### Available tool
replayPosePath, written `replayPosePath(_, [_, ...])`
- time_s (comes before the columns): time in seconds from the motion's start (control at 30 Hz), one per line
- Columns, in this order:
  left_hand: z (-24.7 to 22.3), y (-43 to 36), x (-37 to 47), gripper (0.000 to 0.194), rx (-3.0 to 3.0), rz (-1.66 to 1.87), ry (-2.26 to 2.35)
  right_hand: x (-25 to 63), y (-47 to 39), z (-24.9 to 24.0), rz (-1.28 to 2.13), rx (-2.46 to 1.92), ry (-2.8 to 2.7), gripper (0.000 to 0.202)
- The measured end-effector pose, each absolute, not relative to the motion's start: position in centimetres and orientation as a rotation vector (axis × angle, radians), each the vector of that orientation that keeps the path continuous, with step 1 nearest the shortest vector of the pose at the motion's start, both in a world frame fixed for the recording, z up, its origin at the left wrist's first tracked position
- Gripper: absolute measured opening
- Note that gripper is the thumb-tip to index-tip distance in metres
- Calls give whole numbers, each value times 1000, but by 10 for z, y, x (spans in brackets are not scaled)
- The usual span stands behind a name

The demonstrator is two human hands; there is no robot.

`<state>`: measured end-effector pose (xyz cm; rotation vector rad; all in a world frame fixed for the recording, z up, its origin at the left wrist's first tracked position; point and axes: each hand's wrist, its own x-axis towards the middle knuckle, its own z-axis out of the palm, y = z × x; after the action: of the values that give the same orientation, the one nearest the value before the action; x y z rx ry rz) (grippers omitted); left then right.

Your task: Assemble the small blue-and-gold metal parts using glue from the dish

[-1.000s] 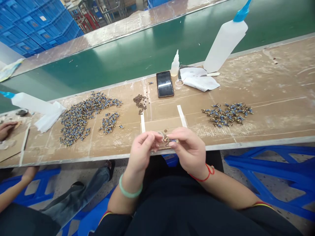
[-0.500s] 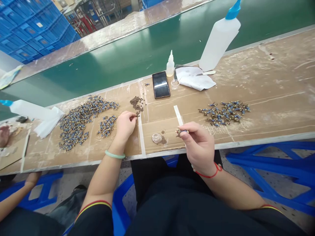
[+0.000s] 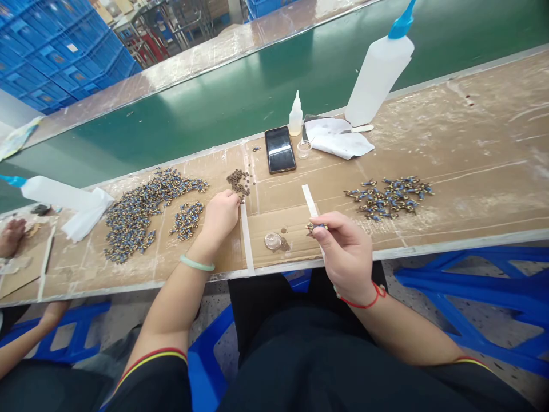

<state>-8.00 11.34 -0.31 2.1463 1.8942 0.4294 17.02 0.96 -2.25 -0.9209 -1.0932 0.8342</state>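
Observation:
My right hand (image 3: 348, 252) pinches a small blue and yellow figurine (image 3: 316, 227) between thumb and forefinger, above the cardboard near the table's front edge. With its fingers drawn together, my left hand (image 3: 222, 216) rests at the near end of a pile of small brown discs (image 3: 237, 178). Whatever its fingertips hold is hidden or too small to name. Left of that hand lies a small heap of similar figurines (image 3: 187, 221), with a much larger heap (image 3: 141, 209) beyond it. Another spread of figurines (image 3: 388, 197) lies right of my right hand. Between my hands sits a small round clear dish (image 3: 273, 241).
A phone (image 3: 280, 150), a small dropper bottle (image 3: 295, 114) and a clear ring-shaped lid (image 3: 304, 149) stand at the back. Behind the right-hand figurines is a large white squeeze bottle (image 3: 377, 80) beside white paper (image 3: 337, 137). Another person's hand (image 3: 11, 237) shows at far left.
My left hand has shifted slightly, its fingertips staying at the near end of the discs. My right hand keeps hold of the figurine in nearly the same place.

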Motion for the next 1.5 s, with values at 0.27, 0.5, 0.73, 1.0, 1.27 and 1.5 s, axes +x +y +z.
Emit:
replayPosePath(0.27, [3,95,-88,16,1768,783,1780,169,9,-24,830,-949,-1051,22])
replayPosePath(0.5, [26,53,-63,41,937,1126,1134,148,22,1,834,-825,-1093,21])
replayPosePath(0.73, [35,25,-29,36,891,1160,983,126,30,16,815,-830,-1121,17])
replayPosePath(1.0, [19,-10,10,19,1598,1536,1223,108,37,19,917,-877,-927,22])
replayPosePath(1.27, [10,-25,30,13,1919,1687,1219,111,35,17,903,-878,-824,26])
replayPosePath(1.5, [26,-28,36,7,1569,1499,1203,126,31,25,439,-923,-944,26])
